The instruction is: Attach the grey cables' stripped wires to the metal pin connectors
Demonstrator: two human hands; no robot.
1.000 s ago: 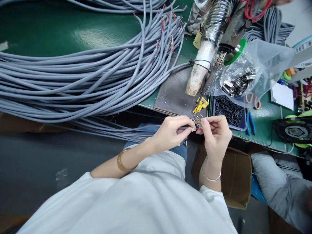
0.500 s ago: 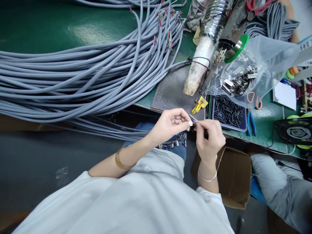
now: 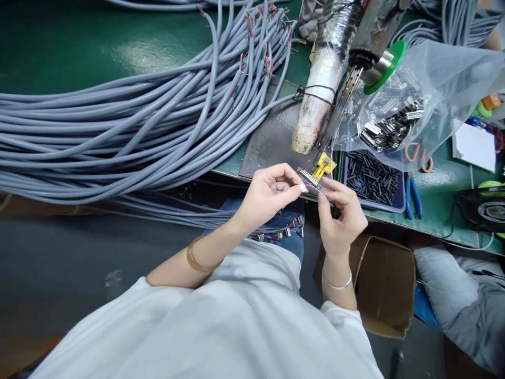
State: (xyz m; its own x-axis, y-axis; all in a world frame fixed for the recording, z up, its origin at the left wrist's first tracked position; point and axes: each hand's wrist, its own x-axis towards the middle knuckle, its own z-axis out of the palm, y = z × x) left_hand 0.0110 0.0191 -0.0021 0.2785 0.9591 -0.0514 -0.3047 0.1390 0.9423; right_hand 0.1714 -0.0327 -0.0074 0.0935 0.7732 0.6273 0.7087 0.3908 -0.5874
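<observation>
My left hand (image 3: pixel 272 189) is closed in a pinch on thin coloured wires (image 3: pixel 307 185), with a white covering on one fingertip. Just beyond its fingertips, a metal multi-pin connector (image 3: pixel 309 178) lies at the desk's front edge, beside the wires. To the right of the connector, my right hand (image 3: pixel 342 213) has thumb and forefinger close together on what looks like a thin silvery strand. Its other fingers are loosely curled. Several grey cables ending in wired connectors (image 3: pixel 288 230) lie across my lap.
A large bundle of grey cables (image 3: pixel 158 121) covers the green bench's left side. Behind my hands are a yellow clip (image 3: pixel 324 165), a wrapped tube (image 3: pixel 315 108) and a green solder spool (image 3: pixel 389 68). A bin of black sleeves (image 3: pixel 373 181), bagged connectors (image 3: pixel 390 129) and blue-handled pliers (image 3: pixel 413 197) lie right.
The connector now shows plainly beyond my left fingertips. My right thumb and fingers have lifted and spread a little from the wires, and the view has shifted slightly.
</observation>
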